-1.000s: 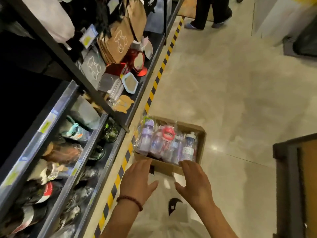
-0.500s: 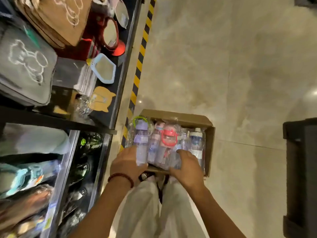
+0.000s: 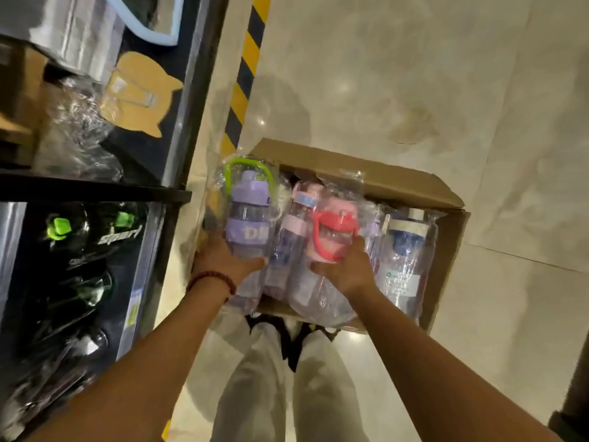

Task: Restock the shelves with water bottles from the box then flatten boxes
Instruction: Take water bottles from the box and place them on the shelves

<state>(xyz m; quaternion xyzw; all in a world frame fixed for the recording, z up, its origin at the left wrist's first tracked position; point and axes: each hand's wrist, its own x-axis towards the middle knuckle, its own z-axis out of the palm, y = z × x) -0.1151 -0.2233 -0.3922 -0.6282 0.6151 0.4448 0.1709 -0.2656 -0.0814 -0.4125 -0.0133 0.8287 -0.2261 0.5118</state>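
Observation:
An open cardboard box [image 3: 443, 250] lies on the floor in front of my legs, packed with plastic-wrapped water bottles. My left hand [image 3: 223, 260] grips the purple bottle with a green handle [image 3: 245, 215] at the box's left edge. Around the red-lidded bottle with a red handle [image 3: 331, 231] in the middle, my right hand [image 3: 347, 272] is closed. Between them lies a pink-capped bottle [image 3: 293, 231]. A bottle with a white and blue cap [image 3: 404, 250] rests at the right side of the box.
A dark metal shelf unit [image 3: 178, 129] runs along the left, with wrapped black and green sport bottles [image 3: 83, 231] on its lower shelf and mirrors and bags above. Yellow-black hazard tape [image 3: 245, 74] marks the floor beside it. A dark object [image 3: 573, 403] stands at the lower right.
I have leaned down over the box. Both hands went from hovering above its near edge to gripping bottles, left on the purple one, right on the red-lidded one.

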